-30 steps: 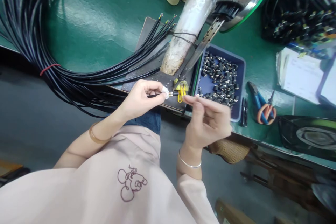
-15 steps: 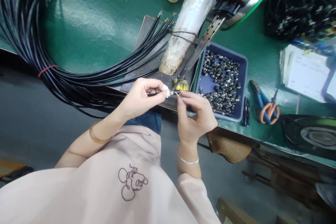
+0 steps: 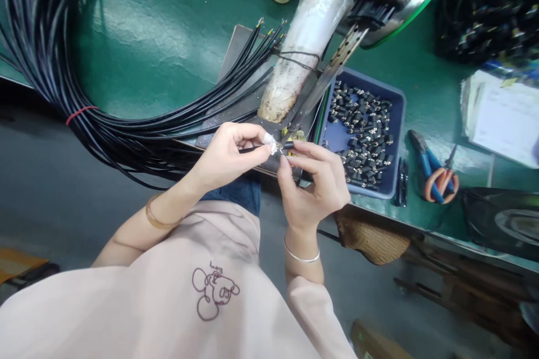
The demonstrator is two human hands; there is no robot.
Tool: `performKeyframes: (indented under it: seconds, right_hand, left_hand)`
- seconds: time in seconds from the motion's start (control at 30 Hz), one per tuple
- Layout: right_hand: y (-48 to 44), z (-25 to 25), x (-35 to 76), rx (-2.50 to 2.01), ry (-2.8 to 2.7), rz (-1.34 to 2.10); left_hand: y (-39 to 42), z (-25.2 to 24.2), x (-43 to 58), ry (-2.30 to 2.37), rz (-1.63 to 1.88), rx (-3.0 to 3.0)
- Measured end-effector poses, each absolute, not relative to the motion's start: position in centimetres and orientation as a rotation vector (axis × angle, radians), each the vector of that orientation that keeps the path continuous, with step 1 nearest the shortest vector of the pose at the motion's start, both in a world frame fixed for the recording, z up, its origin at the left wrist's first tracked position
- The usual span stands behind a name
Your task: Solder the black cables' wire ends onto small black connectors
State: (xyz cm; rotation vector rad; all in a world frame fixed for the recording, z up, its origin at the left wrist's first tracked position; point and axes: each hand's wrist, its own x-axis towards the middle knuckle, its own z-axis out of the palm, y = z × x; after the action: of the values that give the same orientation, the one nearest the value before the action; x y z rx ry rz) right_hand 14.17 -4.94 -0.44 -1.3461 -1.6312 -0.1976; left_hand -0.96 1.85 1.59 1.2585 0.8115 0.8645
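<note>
My left hand (image 3: 236,148) is closed in a pinch on the end of a black cable (image 3: 248,150). White wrapping covers the tips of its thumb and forefinger. Thin bare wires poke out past these fingertips. Against them lies a small black connector (image 3: 288,146), in line with the cable. My right hand (image 3: 314,179) has its forefinger at the connector's far end, with thumb and middle finger curled just below the wires. A soldering iron (image 3: 307,104) slants down from above, its tip end near a yellow piece (image 3: 298,136) behind the connector.
A thick bundle of black cables (image 3: 54,67) with a red tie curves in from the left. A blue tray (image 3: 400,140) of connectors stands at right, beside pliers (image 3: 425,157) and orange-handled scissors (image 3: 442,184). A white, film-wrapped duct (image 3: 298,50) reaches down over the board (image 3: 231,59).
My right thumb has shifted slightly left and down, and its forefinger now sits at the connector's end. More of the black connector shows. The whole view has slid a little.
</note>
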Motion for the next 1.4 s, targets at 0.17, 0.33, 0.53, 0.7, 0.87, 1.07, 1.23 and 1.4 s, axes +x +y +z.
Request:
performKeyframes:
  seconds: [0.17,0.33,0.53,0.7,0.87,1.07,1.23,1.4]
  right_hand:
    - [-5.2,-0.5,14.3,-1.348,-1.678,-0.16]
    - [-5.2,-0.6,14.5,-1.333,-1.68,-0.15]
    - [-5.0,-0.7,14.5,-1.35,-1.679,-0.163]
    - [-4.8,-0.7,14.4,-1.343,-1.663,-0.152]
    - [-4.6,-0.2,14.3,-1.341,-1.662,-0.182]
    - [-4.7,0.2,14.4,-1.365,-1.686,-0.206]
    - [-4.9,0.2,14.5,-1.358,-1.696,-0.189]
    - [-5.0,0.2,14.6,-1.346,-1.732,-0.225]
  left_hand:
    - [1.9,1.4,-1.2,0.817,0.82,1.187]
    - [1.7,1.0,-1.2,0.81,0.834,1.189]
    - [1.4,0.4,-1.0,0.817,0.89,1.224]
    - [1.3,0.4,-0.9,0.801,0.971,1.271]
    - [1.2,0.6,-1.0,0.816,0.992,1.304]
    - [1.3,0.6,-1.0,0.809,0.967,1.273]
    - [1.3,0.5,-1.0,0.796,0.96,1.22]
    - [1.4,0.6,-1.0,0.81,0.93,1.179]
